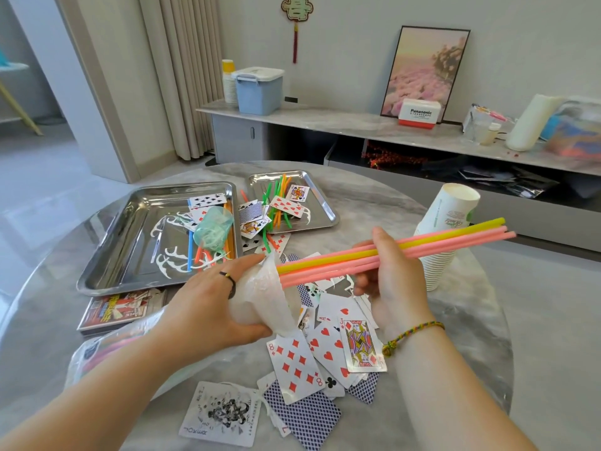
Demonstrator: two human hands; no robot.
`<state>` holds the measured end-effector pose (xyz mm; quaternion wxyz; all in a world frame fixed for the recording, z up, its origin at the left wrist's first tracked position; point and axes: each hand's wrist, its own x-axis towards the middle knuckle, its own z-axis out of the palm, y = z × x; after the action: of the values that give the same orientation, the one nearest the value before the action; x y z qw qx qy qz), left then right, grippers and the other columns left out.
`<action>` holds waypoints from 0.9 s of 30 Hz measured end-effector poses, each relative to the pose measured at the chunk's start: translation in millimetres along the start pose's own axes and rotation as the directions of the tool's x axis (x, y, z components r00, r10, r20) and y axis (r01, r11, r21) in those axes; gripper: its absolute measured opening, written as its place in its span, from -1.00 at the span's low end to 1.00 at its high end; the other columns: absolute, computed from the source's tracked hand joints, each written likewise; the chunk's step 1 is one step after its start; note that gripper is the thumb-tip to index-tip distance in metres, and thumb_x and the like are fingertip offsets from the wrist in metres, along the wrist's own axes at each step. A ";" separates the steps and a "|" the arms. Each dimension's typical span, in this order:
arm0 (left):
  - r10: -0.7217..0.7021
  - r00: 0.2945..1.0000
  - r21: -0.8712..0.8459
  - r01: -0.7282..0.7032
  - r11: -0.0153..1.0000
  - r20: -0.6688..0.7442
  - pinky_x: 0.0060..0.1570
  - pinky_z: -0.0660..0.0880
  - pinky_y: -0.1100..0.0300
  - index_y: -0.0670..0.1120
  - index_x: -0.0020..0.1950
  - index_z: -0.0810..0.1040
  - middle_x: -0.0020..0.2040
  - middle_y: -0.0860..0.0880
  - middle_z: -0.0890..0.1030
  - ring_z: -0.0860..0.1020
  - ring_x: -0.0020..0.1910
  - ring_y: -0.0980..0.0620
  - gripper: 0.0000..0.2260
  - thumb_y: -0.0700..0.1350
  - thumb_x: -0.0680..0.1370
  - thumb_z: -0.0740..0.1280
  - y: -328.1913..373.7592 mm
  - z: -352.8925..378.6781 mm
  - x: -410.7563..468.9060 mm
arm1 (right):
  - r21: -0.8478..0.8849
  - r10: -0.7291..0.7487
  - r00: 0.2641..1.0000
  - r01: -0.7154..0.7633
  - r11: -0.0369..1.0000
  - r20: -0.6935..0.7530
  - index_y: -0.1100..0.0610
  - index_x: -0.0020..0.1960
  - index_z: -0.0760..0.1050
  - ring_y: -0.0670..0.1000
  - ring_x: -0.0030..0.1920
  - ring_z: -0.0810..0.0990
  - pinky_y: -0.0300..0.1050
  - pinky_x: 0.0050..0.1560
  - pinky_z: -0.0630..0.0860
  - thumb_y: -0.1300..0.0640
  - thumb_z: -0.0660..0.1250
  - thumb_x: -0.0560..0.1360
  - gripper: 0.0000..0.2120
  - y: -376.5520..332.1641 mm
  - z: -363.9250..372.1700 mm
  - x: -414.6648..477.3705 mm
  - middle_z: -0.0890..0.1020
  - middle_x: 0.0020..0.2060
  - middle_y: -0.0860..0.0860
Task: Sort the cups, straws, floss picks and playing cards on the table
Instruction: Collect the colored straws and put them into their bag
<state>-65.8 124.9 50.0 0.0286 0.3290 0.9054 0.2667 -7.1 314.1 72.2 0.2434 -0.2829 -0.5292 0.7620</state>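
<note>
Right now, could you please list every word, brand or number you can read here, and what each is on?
"Panasonic": white-and-red box on the shelf.
"8": eight of diamonds card.
"J": jack of diamonds card.
"JOKER": joker card, upside down.
Too blurred: green print on the paper cups; red card box.

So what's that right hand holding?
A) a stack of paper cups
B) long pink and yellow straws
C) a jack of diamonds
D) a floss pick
B: the right hand grips a bundle of long pink and yellow straws; the left hand holds a clear plastic bag at their ends.
</note>
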 end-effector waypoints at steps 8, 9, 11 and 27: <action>0.085 0.993 0.072 -0.091 0.993 0.079 0.21 0.18 0.36 0.27 0.39 0.04 0.29 0.22 0.36 0.33 0.28 0.19 -0.05 0.41 0.00 0.13 5.5 17.5 4.8 | -0.165 0.079 0.983 -0.052 0.985 0.165 0.14 -0.42 0.42 -0.11 -0.66 0.38 -0.35 -0.61 0.32 0.12 0.26 0.51 -0.67 31.0 21.9 -18.0 0.42 -0.67 -0.05; 0.095 0.993 0.068 -0.100 0.993 0.071 0.23 0.19 0.35 0.24 0.41 0.06 0.29 0.21 0.37 0.33 0.28 0.18 -0.04 0.40 0.00 0.13 6.2 19.5 5.5 | -0.230 0.081 0.980 -0.038 0.973 0.184 0.12 -0.42 0.38 -0.11 -0.60 0.39 -0.32 -0.55 0.32 0.08 0.29 0.49 -0.68 34.8 23.7 -19.7 0.42 -0.62 -0.05; 0.093 0.994 0.076 -0.097 0.992 0.059 0.20 0.20 0.34 0.20 0.44 0.06 0.27 0.20 0.40 0.36 0.26 0.18 -0.01 0.40 0.00 0.12 6.3 21.8 6.4 | -0.323 0.090 0.975 -0.020 0.946 0.201 0.09 -0.39 0.33 -0.11 -0.52 0.37 -0.28 -0.45 0.29 -0.02 0.30 0.47 -0.66 36.7 24.4 -18.9 0.39 -0.55 -0.05; 0.058 0.997 0.001 -0.058 0.998 0.060 0.04 0.16 0.43 0.42 0.16 -0.07 0.02 0.38 0.25 0.34 0.17 0.24 -0.22 0.39 0.02 0.22 14.6 12.0 1.8 | -0.317 0.031 0.966 0.053 0.947 0.255 0.08 -0.40 0.42 -0.20 -0.67 0.30 -0.39 -0.61 0.21 0.14 0.25 0.51 -0.69 32.1 14.5 -6.9 0.39 -0.71 -0.10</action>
<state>-56.0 141.0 47.3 0.0473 0.3632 0.8946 0.2560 -14.5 289.5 47.1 0.1276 -0.2146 -0.6748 0.6945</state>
